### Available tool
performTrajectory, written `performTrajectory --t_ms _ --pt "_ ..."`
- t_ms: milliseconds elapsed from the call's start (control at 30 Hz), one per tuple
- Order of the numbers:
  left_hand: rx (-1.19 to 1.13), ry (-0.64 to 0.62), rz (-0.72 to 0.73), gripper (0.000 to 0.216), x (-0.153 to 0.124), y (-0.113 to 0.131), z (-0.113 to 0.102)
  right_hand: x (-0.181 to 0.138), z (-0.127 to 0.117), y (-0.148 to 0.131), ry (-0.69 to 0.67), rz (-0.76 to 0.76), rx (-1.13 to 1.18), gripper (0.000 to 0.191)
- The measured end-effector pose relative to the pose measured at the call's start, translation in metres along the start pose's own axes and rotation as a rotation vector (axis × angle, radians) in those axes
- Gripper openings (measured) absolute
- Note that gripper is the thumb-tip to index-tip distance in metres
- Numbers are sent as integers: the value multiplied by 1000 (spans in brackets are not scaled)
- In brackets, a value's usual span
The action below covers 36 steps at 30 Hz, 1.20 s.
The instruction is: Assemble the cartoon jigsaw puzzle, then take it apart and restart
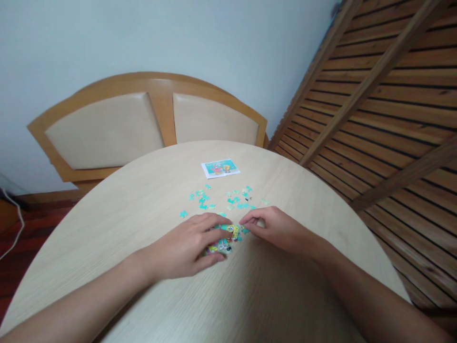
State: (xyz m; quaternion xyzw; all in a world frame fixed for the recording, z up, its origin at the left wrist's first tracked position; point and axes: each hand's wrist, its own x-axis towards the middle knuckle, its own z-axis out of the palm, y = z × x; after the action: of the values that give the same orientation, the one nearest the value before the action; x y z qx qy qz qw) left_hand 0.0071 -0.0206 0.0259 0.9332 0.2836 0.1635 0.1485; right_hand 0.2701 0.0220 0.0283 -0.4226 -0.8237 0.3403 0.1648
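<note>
- Looking down, we find the puzzle (233, 230) flat on the table (143, 200) before us, its joined part mostly under our left hand (194, 240).
- On it we can make out a yellow character with big round eyes, some pink and yellow at the lower left, and teal around them.
- We have the left hand spread wide, palm down, its fingers reaching across the puzzle and its thumb apart along the near edge.
- We bring thumb and fingers of the right hand (274, 227) close together, narrow, at the puzzle's right edge; we cannot tell whether a piece is between them.
- Beyond our hands we see loose pieces (203, 199), mostly teal, in two loose groups, left and right; a few on the right look dark or yellowish.
- We notice one teal piece (183, 214) lying alone, farthest left.
- Past these we have a card (221, 168), printed with a pink and a yellow figure on teal.
- Behind the table we face a padded seat back (166, 95) and a pale wall (214, 38), with wooden slats (378, 81) to our right.
</note>
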Motion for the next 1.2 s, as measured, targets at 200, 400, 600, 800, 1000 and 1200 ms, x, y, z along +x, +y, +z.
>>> performTrajectory --t_ms 200,400,600,800,1000,1200 --pt "53 -43 50 41 0 -2 22 -1 -2 4 -65 41 9 20" --pt "66 -62 30 41 2 0 21 0 2 5 -46 49 3 20" --pt "68 -59 28 40 2 0 21 0 5 4 -2 118 31 17" --pt "66 -49 30 41 2 0 22 1 10 3 46 199 -16 19" --pt "65 -58 26 41 2 0 22 0 8 2 33 191 18 18" --pt "59 -38 31 40 2 0 22 -3 5 4 -39 204 80 19"
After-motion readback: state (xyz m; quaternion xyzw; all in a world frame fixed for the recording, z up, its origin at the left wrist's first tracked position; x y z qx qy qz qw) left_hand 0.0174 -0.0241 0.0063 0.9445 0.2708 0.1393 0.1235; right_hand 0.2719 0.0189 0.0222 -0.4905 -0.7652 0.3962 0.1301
